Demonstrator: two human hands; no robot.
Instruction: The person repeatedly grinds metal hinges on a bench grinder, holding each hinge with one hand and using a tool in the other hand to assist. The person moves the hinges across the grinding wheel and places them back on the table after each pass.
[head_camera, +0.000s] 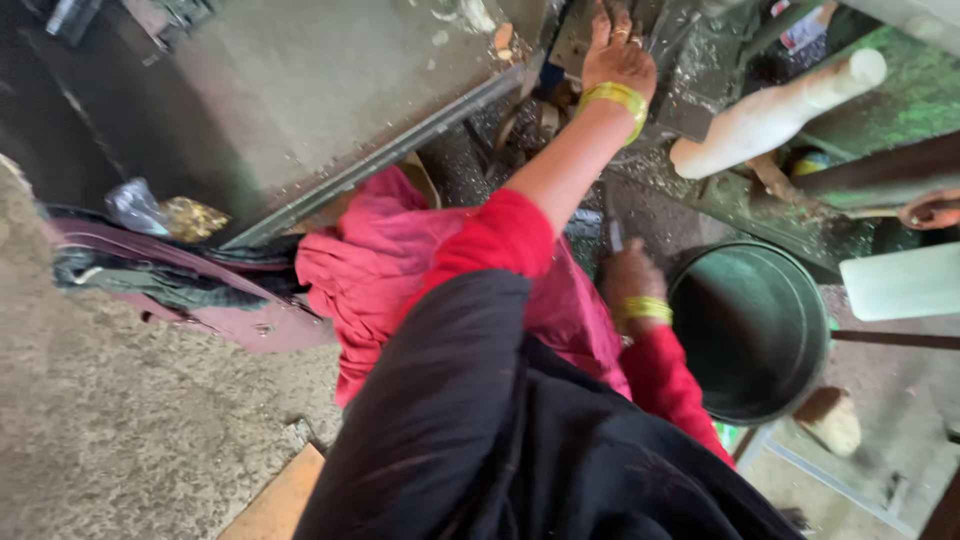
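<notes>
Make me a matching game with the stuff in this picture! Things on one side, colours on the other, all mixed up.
Things:
1. bucket
2. bangle on the left hand
3. sleeve
4. handle of the machine

Colours:
a. red
b. cream white
c. dark green
d. yellow-green

Pairs: 1-c, 2-d, 3-a, 4-b

The left hand reaches up onto the grey machine; the right hand is low beside the bucket and seems to grip a small metal tool.
</notes>
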